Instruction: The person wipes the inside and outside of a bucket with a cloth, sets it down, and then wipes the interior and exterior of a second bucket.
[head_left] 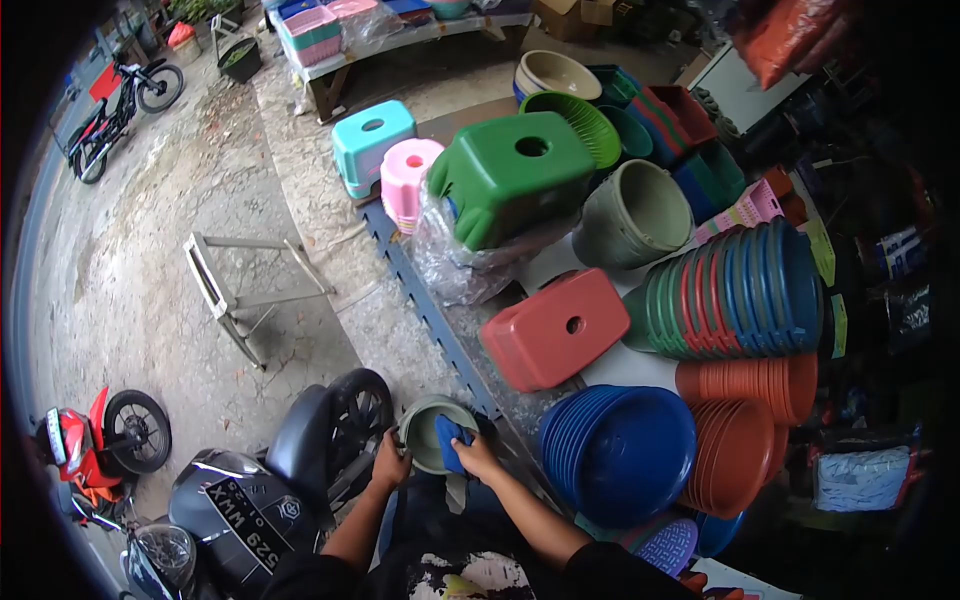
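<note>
A grey-green plastic pot [421, 433] is held in front of my body, its open mouth facing up toward me. The fingers of my left hand [391, 464] are closed on its left rim. In my right hand [478, 456] is a folded blue cloth [447, 442], pressed against the inner right side of the pot. The pot's underside is hidden from view.
To the right stand stacked blue basins [620, 455], a row of nested buckets [735, 290] and a red stool [556, 330]. A green stool [520, 175] sits farther back. Close on the left is a parked motorcycle [240, 510]; a metal stand [255, 290] lies beyond it.
</note>
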